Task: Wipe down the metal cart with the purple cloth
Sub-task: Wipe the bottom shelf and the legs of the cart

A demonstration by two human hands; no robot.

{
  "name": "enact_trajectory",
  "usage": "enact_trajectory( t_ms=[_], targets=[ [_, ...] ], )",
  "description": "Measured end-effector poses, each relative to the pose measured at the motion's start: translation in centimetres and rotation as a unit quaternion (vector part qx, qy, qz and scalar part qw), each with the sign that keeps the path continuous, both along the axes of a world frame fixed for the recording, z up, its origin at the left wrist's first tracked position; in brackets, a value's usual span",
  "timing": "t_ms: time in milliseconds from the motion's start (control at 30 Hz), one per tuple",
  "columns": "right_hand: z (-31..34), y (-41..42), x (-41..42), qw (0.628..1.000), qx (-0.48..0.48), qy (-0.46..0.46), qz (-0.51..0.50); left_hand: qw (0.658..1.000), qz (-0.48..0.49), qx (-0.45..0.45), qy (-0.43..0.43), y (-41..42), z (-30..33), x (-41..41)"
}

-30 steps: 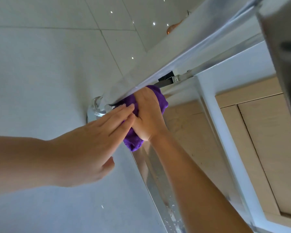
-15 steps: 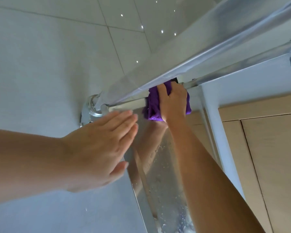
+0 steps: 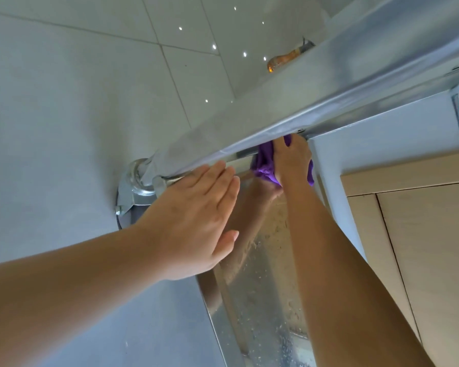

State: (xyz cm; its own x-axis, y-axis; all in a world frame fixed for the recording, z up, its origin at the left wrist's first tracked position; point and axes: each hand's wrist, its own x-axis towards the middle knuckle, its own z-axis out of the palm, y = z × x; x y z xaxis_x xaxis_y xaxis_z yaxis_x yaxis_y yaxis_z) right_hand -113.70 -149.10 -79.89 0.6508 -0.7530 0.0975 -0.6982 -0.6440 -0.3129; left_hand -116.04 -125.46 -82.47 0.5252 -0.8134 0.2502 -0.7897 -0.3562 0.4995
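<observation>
Now wiping low on the metal cart (image 3: 263, 300), down near the floor. Furthest left of all, beyond the left fingertips: a shiny caster (image 3: 137, 185) on the grey tiles (image 3: 64, 102). Next, the left hand (image 3: 194, 221), flat and holding nothing, fingers (image 3: 217, 178) straight and close together, tips near the edge of the lower shelf (image 3: 316, 107); touching it or only just beside it, cannot tell. Between the two hands, a wet mirror-like panel with drops and a reflection of the arm. Then the purple cloth (image 3: 265, 165), bunched under the right hand (image 3: 292, 160), pressed up under the shelf edge, right fingers curled over it, violet folds showing left of and below the knuckles. Right of those fingers, a white frame (image 3: 334, 160) and pale wooden doors (image 3: 421, 234).

Judged step: rubbing along the underside of the shelf, partly done. Next move probably calling for firm pressure, sliding the cloth further along this edge, then down over the spotted panel under the palm.
</observation>
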Motion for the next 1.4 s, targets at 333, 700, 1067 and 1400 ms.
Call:
enact_trajectory(
  t_ms=[333,700,1067,1400],
  targets=[
    [0.5,-2.3,1.6,0.984,0.047,0.013,-0.172,0.997,-0.021,-0.078,-0.010,0.4,-0.5,0.2],
    [-0.7,-1.6,-0.4,0.981,0.041,0.018,-0.188,0.994,-0.011,-0.106,0.003,0.1,-0.9,0.1],
    [0.7,-1.8,0.1,0.957,0.100,0.107,-0.249,0.996,-0.011,-0.091,-0.001,0.3,-0.7,0.1],
    [4.0,-3.3,0.0,0.917,0.140,0.257,-0.271,0.995,-0.012,-0.095,-0.010,0.2,-0.8,0.2]
  ],
)
